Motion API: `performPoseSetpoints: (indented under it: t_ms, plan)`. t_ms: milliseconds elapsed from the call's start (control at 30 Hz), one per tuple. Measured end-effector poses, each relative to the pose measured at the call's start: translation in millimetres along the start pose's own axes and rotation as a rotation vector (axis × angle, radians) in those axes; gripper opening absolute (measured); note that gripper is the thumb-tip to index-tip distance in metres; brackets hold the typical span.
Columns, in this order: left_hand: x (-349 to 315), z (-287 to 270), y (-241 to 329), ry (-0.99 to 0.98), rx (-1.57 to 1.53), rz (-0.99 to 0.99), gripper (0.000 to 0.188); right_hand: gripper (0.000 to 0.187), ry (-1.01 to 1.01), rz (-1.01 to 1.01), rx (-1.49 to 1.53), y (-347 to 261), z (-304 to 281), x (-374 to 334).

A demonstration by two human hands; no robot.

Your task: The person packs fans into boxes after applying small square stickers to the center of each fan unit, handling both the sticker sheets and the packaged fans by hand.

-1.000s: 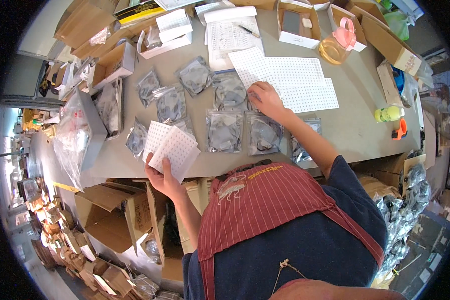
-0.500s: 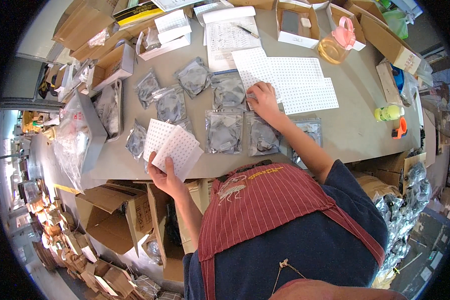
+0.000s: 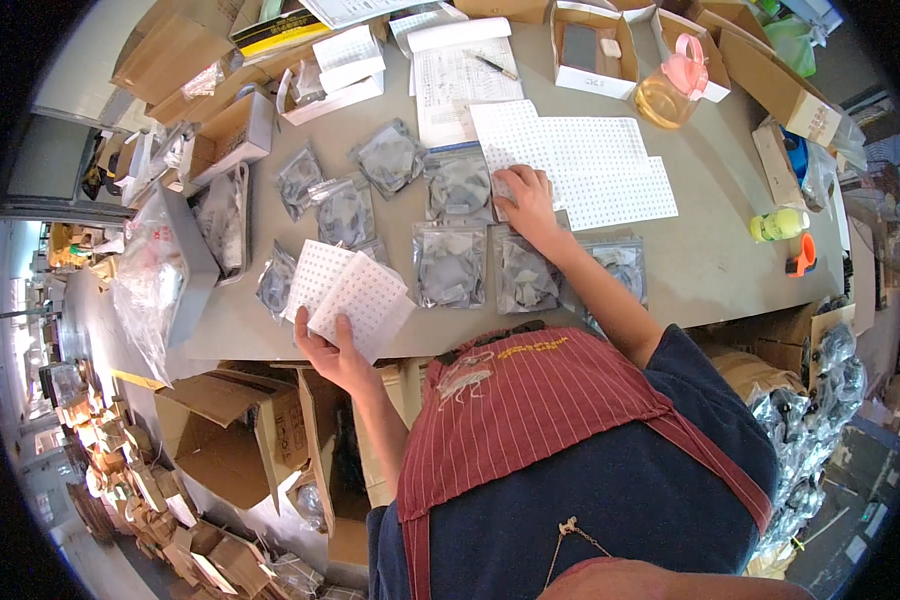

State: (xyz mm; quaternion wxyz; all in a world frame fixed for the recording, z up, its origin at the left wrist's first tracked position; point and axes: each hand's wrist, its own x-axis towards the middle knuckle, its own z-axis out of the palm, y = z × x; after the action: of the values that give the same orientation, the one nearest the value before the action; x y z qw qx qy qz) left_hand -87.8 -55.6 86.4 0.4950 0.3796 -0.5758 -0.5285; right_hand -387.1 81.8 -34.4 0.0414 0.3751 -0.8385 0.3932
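Several white sheets printed with rows of small marks (image 3: 360, 297) are fanned out in my left hand (image 3: 332, 350), thumb on top, above the table's near edge. My right hand (image 3: 527, 205) rests with curled fingers at the lower left edge of another white printed sheet (image 3: 508, 130); whether it pinches anything is hidden. More such sheets (image 3: 610, 150) lie to its right, overlapping. Around my hands are flat clear zip bags with dark contents: one bag (image 3: 450, 265) in the middle, another bag (image 3: 525, 270) just below my right hand, and several to the left, including a bag (image 3: 388, 160).
A paper form (image 3: 460, 80) with a pen (image 3: 496, 66) lies at the back. Open cardboard boxes (image 3: 595, 75) line the far edge beside a pink-lidded jug (image 3: 673, 85). At right are a small yellow-green bottle (image 3: 778, 225) and an orange tape roll (image 3: 801, 256). A grey bin (image 3: 195, 270) stands left.
My left hand and its sheets have shifted very slightly right and down in the view. The sheet by my right hand has moved slightly; that hand stays nearly in place.
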Motion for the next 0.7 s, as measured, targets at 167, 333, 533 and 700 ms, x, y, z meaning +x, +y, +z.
performPoseSetpoints:
  t_ms: [167, 333, 533, 700]
  plan:
    - [0, 1, 3, -0.058, 0.197, 0.124, 0.061, 0.054, 0.039, -0.066, 0.005, -3, 0, -8]
    - [-5, 15, 9, -0.041, 0.212, 0.162, 0.059, 0.045, -0.092, -0.001, 0.131, -19, -17, -21]
    - [-7, 25, 5, -0.292, 0.599, 0.133, 0.038, 0.020, -0.022, -0.218, 0.009, -6, -18, -23]
    - [-5, 43, 0, -0.389, 0.744, 0.245, 0.027, 0.014, 0.053, -0.206, 0.032, -40, -44, -18]
